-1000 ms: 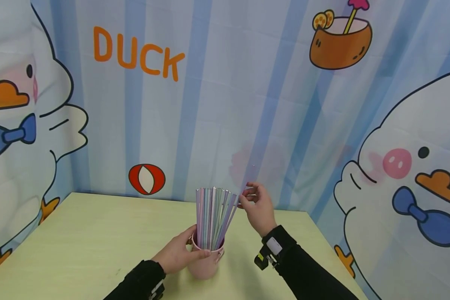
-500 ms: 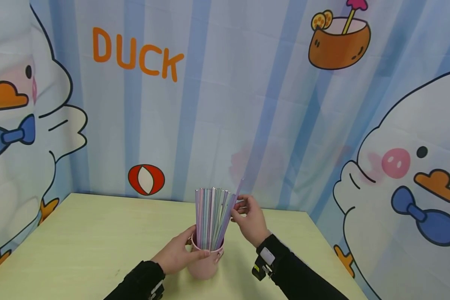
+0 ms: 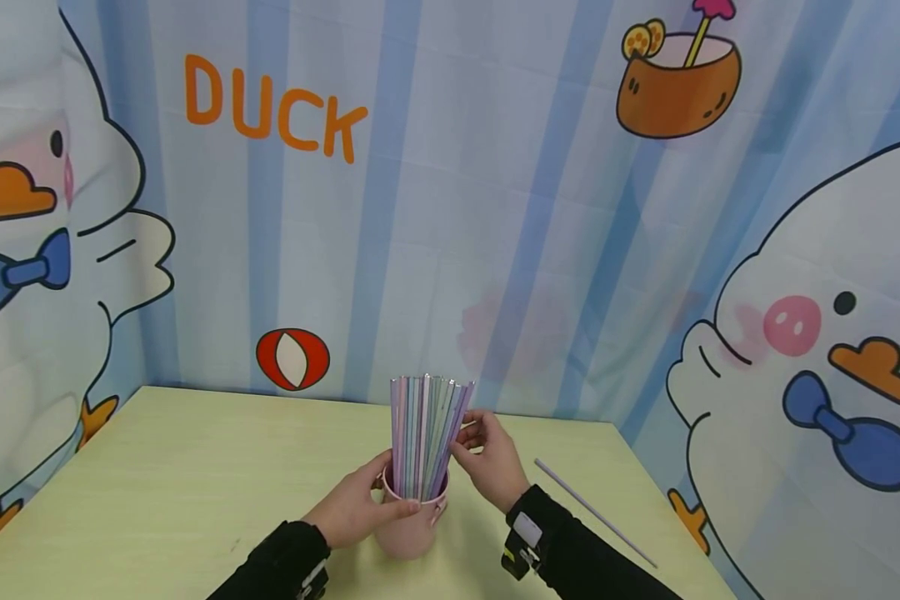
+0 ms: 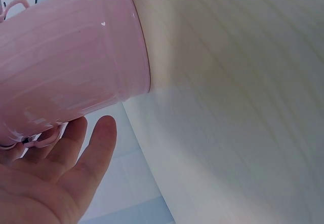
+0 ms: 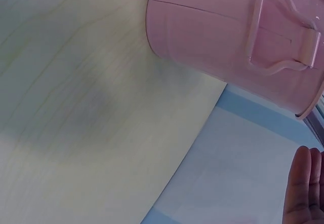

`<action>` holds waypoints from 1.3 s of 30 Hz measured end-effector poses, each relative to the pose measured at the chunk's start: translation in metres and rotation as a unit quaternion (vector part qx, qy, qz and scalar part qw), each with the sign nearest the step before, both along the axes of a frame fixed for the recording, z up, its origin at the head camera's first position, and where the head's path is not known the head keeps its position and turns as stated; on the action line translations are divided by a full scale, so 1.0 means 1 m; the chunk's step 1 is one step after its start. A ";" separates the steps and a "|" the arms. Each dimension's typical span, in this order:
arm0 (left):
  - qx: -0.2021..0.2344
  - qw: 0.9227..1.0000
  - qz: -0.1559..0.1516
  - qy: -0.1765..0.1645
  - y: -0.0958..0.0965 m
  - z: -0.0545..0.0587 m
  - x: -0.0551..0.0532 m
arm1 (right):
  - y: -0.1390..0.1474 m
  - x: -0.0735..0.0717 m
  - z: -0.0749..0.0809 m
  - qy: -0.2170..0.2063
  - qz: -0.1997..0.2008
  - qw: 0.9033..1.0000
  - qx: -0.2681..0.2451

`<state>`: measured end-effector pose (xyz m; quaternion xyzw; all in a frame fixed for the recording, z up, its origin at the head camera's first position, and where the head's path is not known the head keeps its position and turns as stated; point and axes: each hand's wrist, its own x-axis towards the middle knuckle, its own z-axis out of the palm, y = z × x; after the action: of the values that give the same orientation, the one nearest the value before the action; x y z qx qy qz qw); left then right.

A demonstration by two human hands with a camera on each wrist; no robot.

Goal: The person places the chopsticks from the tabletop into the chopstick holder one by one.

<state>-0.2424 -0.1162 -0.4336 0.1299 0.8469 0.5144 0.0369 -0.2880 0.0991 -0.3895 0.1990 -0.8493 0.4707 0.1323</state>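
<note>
A bunch of pastel plastic drinking straws (image 3: 422,433) stands upright in a small pink pail (image 3: 408,537) with side handles. My left hand (image 3: 356,508) grips the pail, thumb at the front near the rim; its other fingers (image 4: 101,138) reach along the far side by one handle. At the bunch's right edge, my right hand (image 3: 495,467) pinches a purple straw (image 3: 465,404) whose lower end is inside the pail. The right wrist view catches only the pail's side and some fingers (image 5: 301,183). Beside the right sleeve, a single purple straw (image 3: 596,512) lies on the table.
The pail stands on a pale wooden table (image 3: 195,467). Behind it hangs a blue striped curtain (image 3: 450,208) printed with ducks, a ball and a coconut drink. The table's back edge runs close behind the pail.
My right hand has come down and left, lowering the purple straw level with the others. The straw on the table now shows from behind the right arm. The left hand stays put.
</note>
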 end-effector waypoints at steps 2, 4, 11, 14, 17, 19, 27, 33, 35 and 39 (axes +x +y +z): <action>0.000 1.000 -0.001 0.002 0.000 0.000 0.000 | 0.000 -0.001 -0.002 0.004 0.004 1.000 -0.002; 0.000 1.000 -0.002 0.003 -0.001 0.000 0.000 | 0.001 -0.001 -0.004 0.006 0.005 1.000 -0.005; 0.001 1.000 -0.003 0.005 -0.002 -0.001 -0.001 | 0.002 -0.002 -0.006 0.001 0.016 1.000 -0.003; 0.001 1.000 -0.002 0.005 -0.002 -0.001 0.000 | 0.005 -0.001 -0.008 -0.017 0.023 1.000 0.004; 0.000 1.000 0.000 0.007 -0.001 -0.001 0.000 | 0.011 0.000 -0.011 -0.028 0.029 0.999 0.019; -0.002 1.000 0.001 0.007 -0.001 -0.001 0.001 | 0.016 0.000 -0.013 -0.029 0.029 0.999 0.030; -0.016 1.000 0.005 0.009 0.000 -0.001 0.000 | 0.054 -0.007 -0.023 0.016 -0.005 0.995 0.096; -0.022 1.000 0.005 0.012 0.000 -0.001 0.000 | 0.098 -0.017 -0.035 0.039 -0.047 0.984 0.165; -0.024 1.000 0.005 0.015 -0.001 -0.001 0.000 | 0.113 -0.019 -0.040 0.047 -0.061 0.976 0.204; -0.021 1.000 0.003 0.018 -0.001 -0.001 0.000 | 0.139 -0.024 -0.050 0.045 -0.093 0.954 0.283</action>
<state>-0.2421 -0.1169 -0.4347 0.1358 0.8584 0.4942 0.0233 -0.3116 0.2379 -0.4391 0.1691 -0.9556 0.1873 0.1522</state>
